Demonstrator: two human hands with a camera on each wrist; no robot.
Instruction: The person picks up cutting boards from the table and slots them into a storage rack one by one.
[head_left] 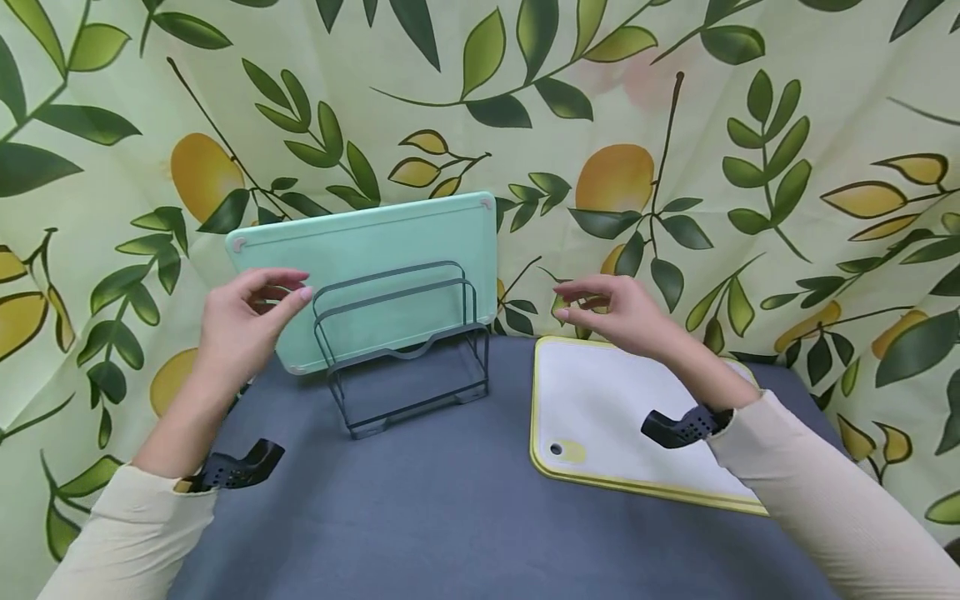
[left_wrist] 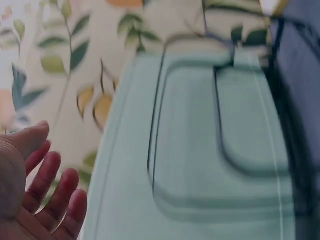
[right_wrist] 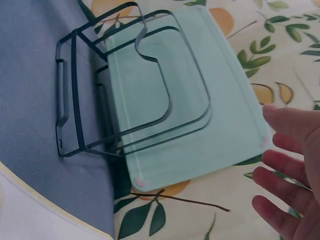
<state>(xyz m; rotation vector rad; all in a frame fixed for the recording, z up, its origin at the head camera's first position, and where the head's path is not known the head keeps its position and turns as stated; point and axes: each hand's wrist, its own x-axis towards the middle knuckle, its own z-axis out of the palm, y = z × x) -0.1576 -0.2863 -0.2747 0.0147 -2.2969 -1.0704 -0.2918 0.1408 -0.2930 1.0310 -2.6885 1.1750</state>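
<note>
A mint-green cutting board (head_left: 390,242) stands on its long edge in the back of a dark wire rack (head_left: 408,354), leaning toward the patterned cloth. My left hand (head_left: 251,312) hovers in front of the board's left part, fingers loosely bent and holding nothing; the left wrist view shows the same hand (left_wrist: 42,185) beside the board. My right hand (head_left: 618,308) is in the air above a white cutting board with a yellow rim (head_left: 607,400), which lies flat on the table. Its fingers are relaxed around nothing, and the right wrist view has this hand (right_wrist: 292,170) near the mint board's corner.
A grey-blue cloth (head_left: 442,508) covers the table. Behind it hangs a curtain (head_left: 555,142) with leaves and orange fruit. The rack stands left of the middle, the white board to the right. Each wrist wears a black camera mount (head_left: 240,467).
</note>
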